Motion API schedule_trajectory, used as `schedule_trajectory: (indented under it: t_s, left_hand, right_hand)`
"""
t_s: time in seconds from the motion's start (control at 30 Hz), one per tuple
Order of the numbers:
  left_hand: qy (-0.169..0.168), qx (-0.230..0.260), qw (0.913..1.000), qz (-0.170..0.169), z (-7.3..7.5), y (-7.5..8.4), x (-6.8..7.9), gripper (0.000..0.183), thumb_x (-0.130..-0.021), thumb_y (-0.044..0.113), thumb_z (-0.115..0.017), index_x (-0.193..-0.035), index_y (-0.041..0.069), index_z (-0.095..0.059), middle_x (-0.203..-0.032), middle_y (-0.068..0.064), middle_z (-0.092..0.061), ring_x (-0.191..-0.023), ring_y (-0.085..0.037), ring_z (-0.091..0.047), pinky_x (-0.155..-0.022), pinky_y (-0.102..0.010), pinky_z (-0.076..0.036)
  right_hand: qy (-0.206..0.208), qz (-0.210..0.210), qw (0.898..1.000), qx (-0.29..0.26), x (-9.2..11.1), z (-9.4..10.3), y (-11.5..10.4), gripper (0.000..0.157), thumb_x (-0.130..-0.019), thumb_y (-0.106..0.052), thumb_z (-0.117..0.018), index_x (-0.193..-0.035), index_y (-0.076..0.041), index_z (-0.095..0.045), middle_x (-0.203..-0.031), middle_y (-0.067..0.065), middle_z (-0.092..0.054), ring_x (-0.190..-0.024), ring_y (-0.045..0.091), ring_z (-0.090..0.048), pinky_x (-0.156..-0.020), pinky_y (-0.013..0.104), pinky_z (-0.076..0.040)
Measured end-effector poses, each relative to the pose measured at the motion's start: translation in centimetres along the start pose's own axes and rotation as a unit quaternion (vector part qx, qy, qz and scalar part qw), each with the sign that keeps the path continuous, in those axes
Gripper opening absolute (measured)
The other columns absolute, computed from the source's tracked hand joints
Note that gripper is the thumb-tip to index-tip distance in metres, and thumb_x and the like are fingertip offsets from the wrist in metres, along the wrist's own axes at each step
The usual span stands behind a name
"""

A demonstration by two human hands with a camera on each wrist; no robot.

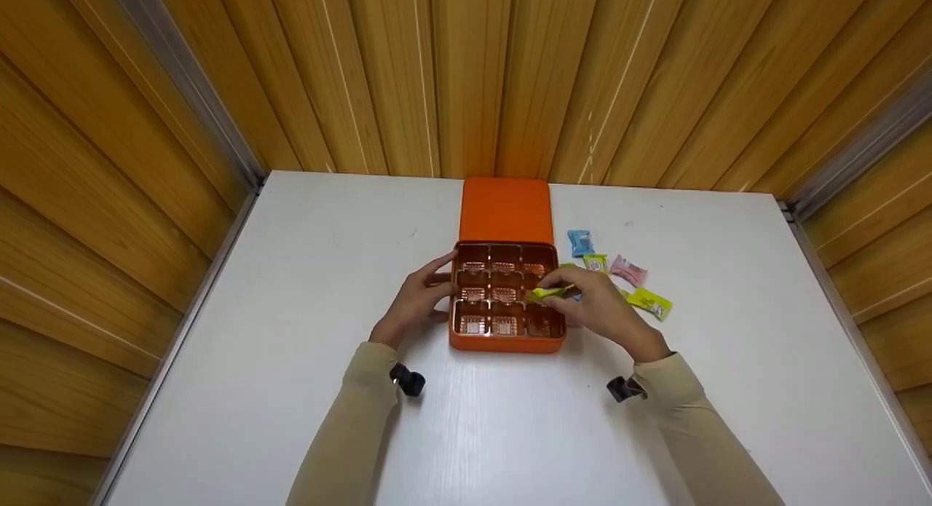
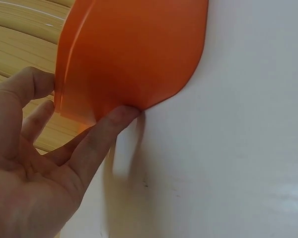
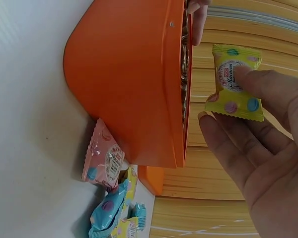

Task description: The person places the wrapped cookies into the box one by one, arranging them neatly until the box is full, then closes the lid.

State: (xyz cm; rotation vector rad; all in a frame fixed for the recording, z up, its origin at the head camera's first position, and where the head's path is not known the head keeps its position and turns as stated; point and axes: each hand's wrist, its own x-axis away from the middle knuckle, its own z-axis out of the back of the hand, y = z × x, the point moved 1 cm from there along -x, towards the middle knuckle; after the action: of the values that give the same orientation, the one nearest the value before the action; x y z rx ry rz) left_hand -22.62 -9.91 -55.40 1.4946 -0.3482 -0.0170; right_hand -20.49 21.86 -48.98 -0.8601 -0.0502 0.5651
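Observation:
An orange box [image 1: 507, 344] stands on the white table, with a clear insert [image 1: 489, 271] of several square compartments inside. My left hand [image 1: 415, 302] rests on the box's left side, its fingertips touching the wall and rim. In the right wrist view, my right hand [image 3: 270, 148] pinches a small yellow wrapped packet [image 3: 222, 105] with coloured macaron pictures and the printed word "Macaron". The head view places this packet above the right-hand compartments. All compartments in sight hold nothing.
The box's orange lid [image 1: 506, 210] lies folded back toward the wooden wall [image 1: 473, 76]. Right of the box lie more packets: a blue one [image 1: 580, 242], a pink one [image 1: 628, 271], a yellow one [image 1: 650, 302] and others. Another pink packet [image 3: 105, 158] is against the box's side.

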Motion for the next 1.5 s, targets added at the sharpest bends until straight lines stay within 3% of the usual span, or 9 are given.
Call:
schedule_trajectory:
  t_s: [0.3, 0.53, 0.7, 0.83, 1.5]
  left_hand:
    - [-0.001, 0.000, 1.0000, -0.005, 0.0, 0.0, 0.0, 0.068, -0.100, 0.011, -0.066, -0.162, 0.030, -0.048, -0.143, -0.021, -0.060, -0.121, -0.035, -0.065, -0.078, -0.049, -0.064]
    - [-0.003, 0.017, 0.9999, -0.001, 0.0, 0.2, 0.1, 0.068, -0.100, 0.010, -0.067, -0.162, 0.030, -0.048, -0.143, -0.021, -0.059, -0.123, -0.036, -0.064, -0.080, -0.051, -0.064]
    - [-0.003, 0.019, 0.9998, -0.003, 0.0, 0.1, 0.1, 0.068, -0.100, 0.010, -0.067, -0.162, 0.030, -0.048, -0.144, -0.021, -0.059, -0.125, -0.037, -0.062, -0.082, -0.052, -0.063]
    - [-0.006, 0.013, 0.9999, -0.002, 0.0, 0.0, 0.1, 0.067, -0.101, 0.012, -0.065, -0.163, 0.031, -0.047, -0.144, -0.021, -0.059, -0.125, -0.037, -0.063, -0.082, -0.051, -0.064]
    - [0.002, 0.007, 0.9999, 0.008, -0.1, 0.0, -0.1, 0.067, -0.100, 0.013, -0.065, -0.161, 0.034, -0.049, -0.145, -0.020, -0.059, -0.126, -0.035, -0.062, -0.082, -0.050, -0.064]
  right_hand:
    - [-0.008, -0.005, 1.000, 0.016, -0.8, -1.0, -0.9, 0.024, -0.096, -0.007, -0.080, -0.117, -0.014, -0.074, -0.112, 0.000, -0.071, -0.099, 0.019, -0.066, -0.086, 0.039, -0.060]
    - [-0.018, 0.011, 1.000, 0.004, -1.4, -1.5, -1.4, 0.023, -0.095, -0.005, -0.079, -0.117, -0.012, -0.073, -0.112, 0.002, -0.071, -0.098, 0.021, -0.066, -0.086, 0.046, -0.061]
    - [-0.023, 0.030, 0.999, 0.006, -1.8, -2.0, -1.5, 0.022, -0.096, -0.006, -0.079, -0.116, -0.011, -0.073, -0.111, 0.001, -0.071, -0.097, 0.019, -0.067, -0.083, 0.037, -0.061]
    - [-0.022, 0.038, 0.999, 0.006, -2.1, -2.4, -1.8, 0.019, -0.096, -0.006, -0.079, -0.114, -0.011, -0.074, -0.111, 0.001, -0.072, -0.096, 0.019, -0.067, -0.083, 0.037, -0.060]
    - [-0.059, 0.026, 0.998, 0.001, -3.2, -4.5, -3.1, 0.020, -0.097, -0.006, -0.078, -0.115, -0.015, -0.075, -0.116, -0.001, -0.072, -0.107, 0.022, -0.067, -0.096, 0.041, -0.059]
